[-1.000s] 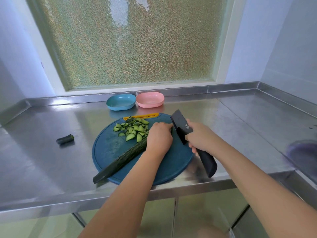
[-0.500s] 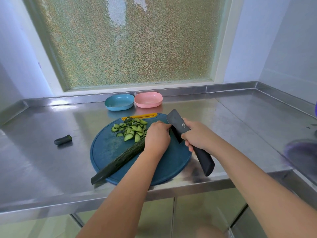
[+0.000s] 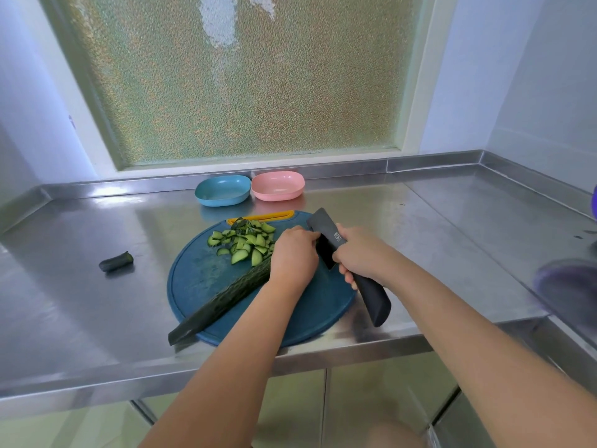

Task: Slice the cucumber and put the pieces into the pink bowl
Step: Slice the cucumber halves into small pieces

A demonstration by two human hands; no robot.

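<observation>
Steel counter (image 3: 420, 227): left hand (image 3: 292, 253) clamps the cucumber (image 3: 226, 297), right hand (image 3: 358, 253) grasps the knife (image 3: 371, 295); slices (image 3: 247, 242) heap just beyond, pink bowl (image 3: 277, 185) behind; cucumber's tail overhangs the board (image 3: 200, 273).

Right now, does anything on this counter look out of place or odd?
Yes. A cut cucumber end lies alone on the steel counter, left of the cutting board, apart from the slices. The long cucumber also pokes its near tip past the board's edge.

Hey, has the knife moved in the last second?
Yes. Measured against the pink bowl, the knife has shifted slightly left across the cutting board, toward the left hand holding the cucumber.
</observation>
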